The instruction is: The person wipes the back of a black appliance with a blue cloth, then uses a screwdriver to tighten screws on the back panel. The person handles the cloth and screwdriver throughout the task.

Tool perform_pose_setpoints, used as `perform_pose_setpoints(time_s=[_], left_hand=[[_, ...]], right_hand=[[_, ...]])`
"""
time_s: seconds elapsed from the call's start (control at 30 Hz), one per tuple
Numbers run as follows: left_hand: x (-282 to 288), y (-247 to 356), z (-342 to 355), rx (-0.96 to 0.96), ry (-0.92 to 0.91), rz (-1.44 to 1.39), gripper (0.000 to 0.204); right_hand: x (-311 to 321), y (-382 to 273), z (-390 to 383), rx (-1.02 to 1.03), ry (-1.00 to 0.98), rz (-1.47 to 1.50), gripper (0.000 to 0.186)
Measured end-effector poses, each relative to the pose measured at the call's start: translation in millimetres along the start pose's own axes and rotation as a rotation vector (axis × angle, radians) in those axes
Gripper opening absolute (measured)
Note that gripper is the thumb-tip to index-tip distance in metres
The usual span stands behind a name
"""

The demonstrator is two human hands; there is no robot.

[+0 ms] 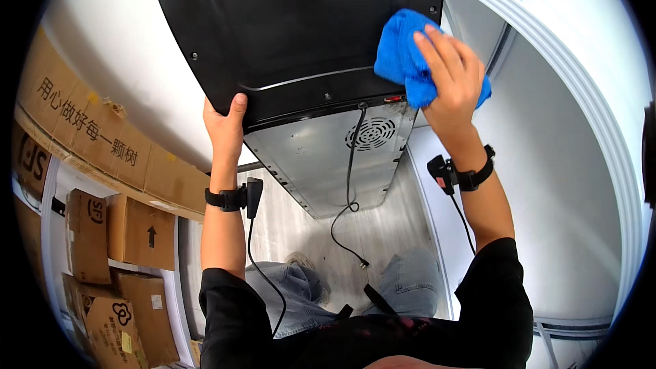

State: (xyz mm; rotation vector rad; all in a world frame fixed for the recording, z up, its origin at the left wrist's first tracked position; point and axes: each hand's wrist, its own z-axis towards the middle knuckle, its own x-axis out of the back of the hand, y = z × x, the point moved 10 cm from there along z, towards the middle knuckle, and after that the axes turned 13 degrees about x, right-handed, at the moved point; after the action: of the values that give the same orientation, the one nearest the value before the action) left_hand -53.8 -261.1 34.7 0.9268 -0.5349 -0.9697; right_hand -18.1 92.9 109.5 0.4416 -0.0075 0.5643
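Observation:
Before me stands a tall appliance with a black top panel (301, 27) and a grey metal back (307, 164). The back has a round vent grille (372, 134), and a black power cord (350, 171) hangs down from under the top edge, a knot in it. My left hand (225, 126) grips the near left corner of the black panel, thumb on top. My right hand (451, 72) holds a bunched blue cloth (400, 51) against the panel's right edge. A small red switch (394, 99) sits just below that edge, near the cloth.
Cardboard boxes (140, 232) fill shelves on the left, with a long carton (102, 133) above them. A white wall (123, 34) stands behind at the left. On the right is a pale framed panel (547, 184). The cord's plug (364, 264) hangs near my knees.

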Motion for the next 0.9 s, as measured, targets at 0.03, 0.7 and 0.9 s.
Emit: perform_pose_setpoints(time_s=[0.03, 0.7, 0.9], left_hand=[[0.0, -3.8, 0.9, -0.004, -0.004, 0.012, 0.065], [-4.2, -0.7, 1.8, -0.051, -0.030, 0.063, 0.075], [0.9, 1.5, 0.9, -0.046, -0.010, -0.026, 0.071]], right_hand=[[-0.9, -2.2, -11.4, -0.015, -0.022, 0.016, 0.043], [-28.3, -93.5, -16.6, 0.024, -0.107, 0.269, 0.028], [-1.5, -18.4, -52.0, -0.141, -0.170, 0.052, 0.042]])
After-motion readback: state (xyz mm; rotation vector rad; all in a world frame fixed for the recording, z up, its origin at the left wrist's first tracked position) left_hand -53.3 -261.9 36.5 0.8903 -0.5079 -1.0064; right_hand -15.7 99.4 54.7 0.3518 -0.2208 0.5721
